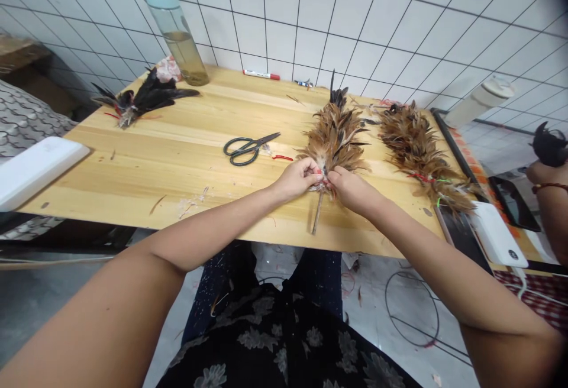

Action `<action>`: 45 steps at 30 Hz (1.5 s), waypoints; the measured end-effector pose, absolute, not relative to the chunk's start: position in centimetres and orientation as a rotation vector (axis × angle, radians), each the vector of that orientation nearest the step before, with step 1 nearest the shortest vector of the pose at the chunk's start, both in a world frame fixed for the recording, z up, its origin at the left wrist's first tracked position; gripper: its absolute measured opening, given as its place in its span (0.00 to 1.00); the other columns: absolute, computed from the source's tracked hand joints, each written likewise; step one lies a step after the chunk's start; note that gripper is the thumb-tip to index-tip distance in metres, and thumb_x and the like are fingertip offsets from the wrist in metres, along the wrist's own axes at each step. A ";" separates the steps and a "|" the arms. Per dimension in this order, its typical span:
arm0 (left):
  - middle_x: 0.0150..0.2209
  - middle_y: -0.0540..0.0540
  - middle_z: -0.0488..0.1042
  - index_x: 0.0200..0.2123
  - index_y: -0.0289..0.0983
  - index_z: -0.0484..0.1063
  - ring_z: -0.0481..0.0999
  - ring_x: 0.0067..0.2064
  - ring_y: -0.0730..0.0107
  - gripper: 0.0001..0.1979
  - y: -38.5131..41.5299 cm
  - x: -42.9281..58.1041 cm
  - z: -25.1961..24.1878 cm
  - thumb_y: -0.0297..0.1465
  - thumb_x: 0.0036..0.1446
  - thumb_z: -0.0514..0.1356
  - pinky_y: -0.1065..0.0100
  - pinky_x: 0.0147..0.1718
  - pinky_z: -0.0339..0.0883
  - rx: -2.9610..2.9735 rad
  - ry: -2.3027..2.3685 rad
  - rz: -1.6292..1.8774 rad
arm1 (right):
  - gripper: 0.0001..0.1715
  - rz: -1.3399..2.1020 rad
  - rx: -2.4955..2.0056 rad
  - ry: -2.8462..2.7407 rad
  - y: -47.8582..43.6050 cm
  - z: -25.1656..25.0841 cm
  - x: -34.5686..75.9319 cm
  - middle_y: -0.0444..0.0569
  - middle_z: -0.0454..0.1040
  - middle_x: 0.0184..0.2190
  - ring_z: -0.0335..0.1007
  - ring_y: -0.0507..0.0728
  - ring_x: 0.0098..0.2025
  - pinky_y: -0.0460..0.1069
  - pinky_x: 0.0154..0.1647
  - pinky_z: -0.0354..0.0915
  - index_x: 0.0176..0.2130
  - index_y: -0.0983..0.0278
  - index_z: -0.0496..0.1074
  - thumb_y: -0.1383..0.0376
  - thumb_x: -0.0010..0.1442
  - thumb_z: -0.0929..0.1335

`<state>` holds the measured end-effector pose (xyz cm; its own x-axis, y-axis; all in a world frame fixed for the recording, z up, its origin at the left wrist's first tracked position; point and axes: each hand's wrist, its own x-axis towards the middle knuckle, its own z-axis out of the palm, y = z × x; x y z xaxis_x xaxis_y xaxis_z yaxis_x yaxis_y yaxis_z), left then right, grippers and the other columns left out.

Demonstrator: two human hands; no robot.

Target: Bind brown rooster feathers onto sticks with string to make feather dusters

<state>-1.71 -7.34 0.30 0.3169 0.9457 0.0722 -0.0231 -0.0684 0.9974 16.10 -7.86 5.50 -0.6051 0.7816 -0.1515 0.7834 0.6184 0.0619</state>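
A feather duster with brown and black feathers lies on the wooden table, its thin stick pointing toward me. Both hands meet at the base of the feathers. My left hand pinches there, with a bit of red at its fingertips, perhaps string. On the other side my right hand has its fingers closed at the same spot; what exactly they hold is hidden. Black-handled scissors lie left of the duster, and a short red string rests between them.
Brown feather bundles tied with red string lie at the right. Black feathers and a water bottle are at the back left. A red marker lies by the tiled wall. White power banks flank the table. Another person's arm shows far right.
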 end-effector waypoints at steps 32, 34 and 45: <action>0.21 0.56 0.63 0.23 0.33 0.67 0.62 0.26 0.79 0.05 -6.8 -1.7 1.5 0.24 0.48 0.61 0.75 0.26 0.55 1.807 0.981 0.900 | 0.15 0.072 1.570 2.603 -9.4 7.9 12.8 0.57 0.71 0.41 0.70 0.59 0.36 0.49 0.32 0.58 0.46 0.66 0.70 0.67 0.66 0.58; 0.20 0.55 0.64 0.24 0.33 0.68 0.63 0.25 0.79 0.06 -6.7 -1.9 1.3 0.26 0.51 0.61 0.75 0.24 0.55 1.757 0.982 0.890 | 0.13 -0.021 1.660 2.667 -8.9 7.8 13.1 0.56 0.73 0.39 0.70 0.59 0.37 0.49 0.34 0.59 0.42 0.66 0.71 0.66 0.66 0.59; 0.21 0.53 0.73 0.33 0.33 0.65 0.75 0.22 0.77 0.08 -6.9 -2.0 1.5 0.17 0.53 0.61 0.75 0.25 0.69 1.228 0.817 0.840 | 0.06 -0.611 2.002 2.757 -8.2 4.1 15.6 0.48 0.76 0.30 0.68 0.54 0.33 0.48 0.36 0.61 0.29 0.64 0.71 0.68 0.57 0.65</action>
<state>-1.99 -6.88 1.54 0.4634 0.8831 -0.0738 -0.0990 0.1344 0.9860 15.59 -8.22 4.13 -0.2972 0.9534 0.0513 0.8426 0.2872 -0.4556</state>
